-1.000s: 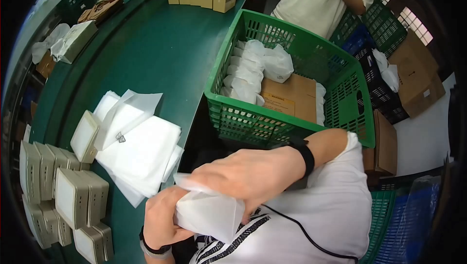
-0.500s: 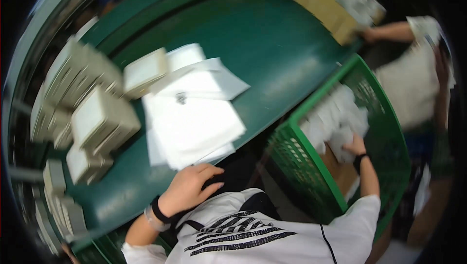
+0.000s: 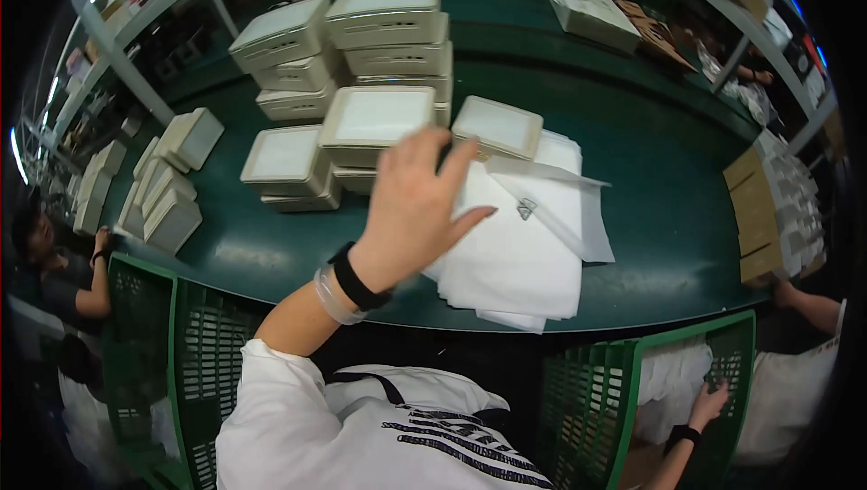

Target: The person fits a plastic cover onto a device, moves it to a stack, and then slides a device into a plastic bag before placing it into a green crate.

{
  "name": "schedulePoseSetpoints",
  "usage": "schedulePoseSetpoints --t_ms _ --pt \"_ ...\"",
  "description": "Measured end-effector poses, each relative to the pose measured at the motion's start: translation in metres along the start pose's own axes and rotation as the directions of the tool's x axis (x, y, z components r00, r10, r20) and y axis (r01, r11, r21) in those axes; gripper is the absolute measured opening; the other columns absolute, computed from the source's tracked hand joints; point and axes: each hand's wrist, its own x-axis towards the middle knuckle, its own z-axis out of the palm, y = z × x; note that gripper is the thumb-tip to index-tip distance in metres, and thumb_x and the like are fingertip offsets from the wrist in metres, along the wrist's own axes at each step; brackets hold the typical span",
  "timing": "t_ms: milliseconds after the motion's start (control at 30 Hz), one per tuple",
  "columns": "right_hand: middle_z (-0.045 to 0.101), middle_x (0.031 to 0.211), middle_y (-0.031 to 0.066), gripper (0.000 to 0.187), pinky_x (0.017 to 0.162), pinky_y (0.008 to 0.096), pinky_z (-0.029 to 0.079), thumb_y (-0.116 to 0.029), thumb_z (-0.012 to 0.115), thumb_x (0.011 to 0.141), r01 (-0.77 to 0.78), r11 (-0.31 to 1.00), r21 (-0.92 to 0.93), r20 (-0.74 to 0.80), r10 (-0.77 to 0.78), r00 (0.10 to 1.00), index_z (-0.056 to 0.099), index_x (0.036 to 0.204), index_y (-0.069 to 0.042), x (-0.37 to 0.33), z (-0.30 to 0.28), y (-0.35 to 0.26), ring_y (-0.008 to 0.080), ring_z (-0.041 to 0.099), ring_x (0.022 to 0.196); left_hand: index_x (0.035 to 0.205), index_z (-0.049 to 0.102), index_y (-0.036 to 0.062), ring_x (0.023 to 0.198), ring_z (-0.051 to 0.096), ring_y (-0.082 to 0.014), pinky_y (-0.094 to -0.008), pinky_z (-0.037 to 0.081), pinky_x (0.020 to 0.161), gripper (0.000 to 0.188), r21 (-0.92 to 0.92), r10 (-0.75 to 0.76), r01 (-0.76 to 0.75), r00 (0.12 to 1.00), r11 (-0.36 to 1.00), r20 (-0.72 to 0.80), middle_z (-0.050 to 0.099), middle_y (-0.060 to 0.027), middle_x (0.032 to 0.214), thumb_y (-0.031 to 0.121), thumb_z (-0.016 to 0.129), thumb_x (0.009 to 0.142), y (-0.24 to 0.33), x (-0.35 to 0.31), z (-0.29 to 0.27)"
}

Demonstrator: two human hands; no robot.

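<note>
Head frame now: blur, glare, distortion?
Head view: bare left hand slightly motion-soft; head view: pale sheen on the glossy dark-green tabletop, stack of thin white sheets bright with little detail; head view: fisheye bows the tabletop's near edge, corners fall to black.

A factory packing area is indicated by the long green workbench [image 3: 668, 201], stacked with cream cases [image 3: 372, 112]. Perforated plastic crates [image 3: 585, 392] and co-workers [image 3: 77, 282] are seen alongside it

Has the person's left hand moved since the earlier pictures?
Yes: the left hand, at the front edge of the table half a second ago, is now well past that edge, farther in over the table, near the stacked boxes.
</note>
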Motion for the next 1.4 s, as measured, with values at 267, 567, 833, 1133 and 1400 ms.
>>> schedulePoseSetpoints --t_ms 267,567,833,1133,1400 --pt "0.054 0.128 0.0111 0.04 0.099 0.0311 0.039 -0.021 0.052 0.096 0.062 0.265 0.962 0.199 -0.838 0.508 0.05 0.13 0.0 -0.083 -0.171 -0.392 0.0192 0.054 0.114 0.121 0.044 -0.013 0.108 0.049 -0.0442 -0.0459 0.039 0.094 0.069 -0.202 -0.549 0.512 0.805 0.835 -0.226 0.052 -0.0313 0.113 0.04 0.064 0.083 -0.141 -0.055 0.005" --pt "0.042 0.139 0.0114 0.054 0.107 0.0305 0.028 -0.025 0.052 0.096 -0.213 -0.184 0.96 -0.027 -0.814 0.581 0.033 0.141 0.0 -0.238 -0.153 -0.588 0.0191 0.039 0.127 0.121 0.049 -0.0026 0.096 0.059 -0.0372 -0.0418 0.046 0.082 0.039 -0.801 -0.75 0.402 0.656 0.443 -0.086 0.062 -0.0224 0.1 0.019 0.054 0.089 -0.086 -0.066 0.026" --pt "0.044 0.135 0.0113 0.071 0.103 0.0343 0.036 -0.005 0.067 0.082 -0.639 0.076 0.766 0.391 -0.844 0.368 0.029 0.141 -0.001 -0.267 -0.171 -0.374 0.0193 0.045 0.121 0.127 0.044 -0.0079 0.112 0.057 -0.0302 -0.0358 0.043 0.096 0.048 -0.768 -0.214 0.139 0.977 0.625 0.003 0.055 -0.0279 0.121 0.01 0.061 0.085 -0.009 -0.146 -0.056" --pt "0.049 0.132 0.0136 0.06 0.102 0.0368 0.041 -0.01 0.064 0.084 -0.94 -0.163 0.3 0.762 -0.553 0.339 0.038 0.136 0.001 -0.313 -0.12 -0.24 0.0235 0.05 0.121 0.124 0.047 0.0019 0.101 0.054 -0.0362 -0.0443 0.044 0.085 0.066 -0.396 0.428 -0.318 0.874 0.861 0.229 0.057 -0.0205 0.109 0.023 0.077 0.07 0.059 0.072 0.104" --pt "0.052 0.129 0.0149 0.06 0.102 0.0389 0.041 -0.009 0.065 0.081 -0.928 -0.203 0.312 0.745 -0.554 0.372 0.039 0.134 0.002 -0.311 -0.107 -0.235 0.0262 0.052 0.118 0.118 0.058 0.0066 0.097 0.061 -0.0341 -0.044 0.046 0.086 0.053 -0.282 0.272 -0.125 0.77 0.951 0.577 0.064 -0.0178 0.103 0.015 0.075 0.069 0.049 0.138 0.239"
